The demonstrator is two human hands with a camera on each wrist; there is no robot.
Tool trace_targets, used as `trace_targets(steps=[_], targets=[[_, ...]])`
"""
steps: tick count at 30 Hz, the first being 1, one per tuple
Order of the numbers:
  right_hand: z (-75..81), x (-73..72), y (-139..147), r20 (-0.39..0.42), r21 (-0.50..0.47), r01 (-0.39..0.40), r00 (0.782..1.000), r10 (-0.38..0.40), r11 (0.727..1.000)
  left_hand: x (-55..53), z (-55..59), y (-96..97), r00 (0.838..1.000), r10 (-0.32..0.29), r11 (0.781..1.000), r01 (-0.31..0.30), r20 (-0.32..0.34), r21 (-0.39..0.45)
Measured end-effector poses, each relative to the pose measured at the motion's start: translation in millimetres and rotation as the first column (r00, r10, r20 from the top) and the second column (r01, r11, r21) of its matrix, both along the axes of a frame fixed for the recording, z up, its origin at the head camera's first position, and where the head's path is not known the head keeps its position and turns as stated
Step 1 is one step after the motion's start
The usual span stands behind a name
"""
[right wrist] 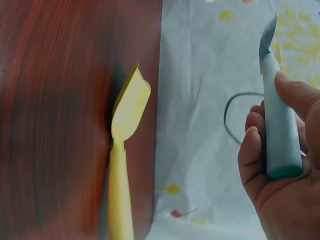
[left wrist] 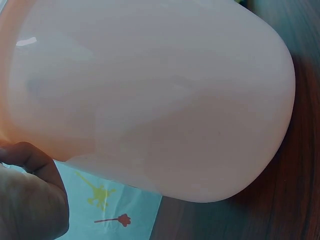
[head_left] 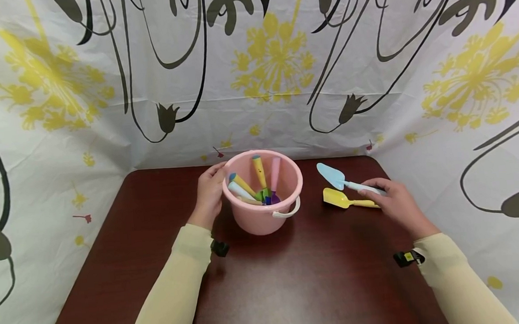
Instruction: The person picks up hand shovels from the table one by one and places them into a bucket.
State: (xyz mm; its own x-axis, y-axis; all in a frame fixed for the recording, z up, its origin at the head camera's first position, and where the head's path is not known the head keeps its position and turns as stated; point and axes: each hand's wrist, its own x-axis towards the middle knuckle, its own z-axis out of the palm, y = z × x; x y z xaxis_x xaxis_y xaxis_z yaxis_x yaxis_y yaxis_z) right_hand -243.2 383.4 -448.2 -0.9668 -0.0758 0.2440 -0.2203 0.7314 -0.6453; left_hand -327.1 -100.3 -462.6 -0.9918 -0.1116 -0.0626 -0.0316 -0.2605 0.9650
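Observation:
A pink bucket [head_left: 259,222] with a white handle [head_left: 287,211] stands toward the back of the table. My left hand [head_left: 209,193] grips its rim on the left side. Inside it lean several toy garden tools [head_left: 260,171] with yellow, pink and pale blue handles; their heads are partly hidden by the bucket wall. To the right, my right hand [head_left: 390,198] holds a light blue trowel [head_left: 331,175] by its handle, blade pointing left. Just in front of the trowel lies a yellow toy shovel [head_left: 336,198] on the table, also seen in the right wrist view.
The dark reddish wooden table [head_left: 291,290] reaches back to a white fabric backdrop [head_left: 235,73] printed with yellow and grey flowers. That fabric also hangs along both sides. Wrist cameras sit on both sleeves.

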Motion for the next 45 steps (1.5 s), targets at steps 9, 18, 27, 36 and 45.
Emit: trace_targets(steps=[9, 18, 27, 36, 45], targets=[[21.4, 5.0, -32, -0.071, 0.002, 0.022, 0.997, -0.022, 1.000, -1.2, -2.3, -0.4, 1.000, 0.001, 1.000, -0.001, 0.012, -0.010], [33.8, 3.7, -53, -0.061, -0.064, -0.045, 0.997, 0.041, 0.997, -1.9, -1.0, -0.3, 1.000, 0.001, 1.000, -0.001, 0.010, 0.001], [43.0, -0.2, -71, -0.002, -0.112, -0.086, 0.996, 0.087, 0.990, -1.6, -0.4, -0.8, 1.000, 0.003, 1.000, -0.003, 0.009, 0.001], [53.8, -13.9, -93, -0.055, 0.007, -0.134, 0.989, 0.135, 0.991, -1.7, -0.4, -0.8, 1.000, 0.002, 1.000, -0.002, -0.003, 0.014], [65.9, -26.0, -121, -0.093, 0.135, -0.224, 0.967, 0.238, 0.965, -0.8, -1.1, -0.6, 1.000, 0.000, 1.000, 0.000, 0.003, -0.004]])
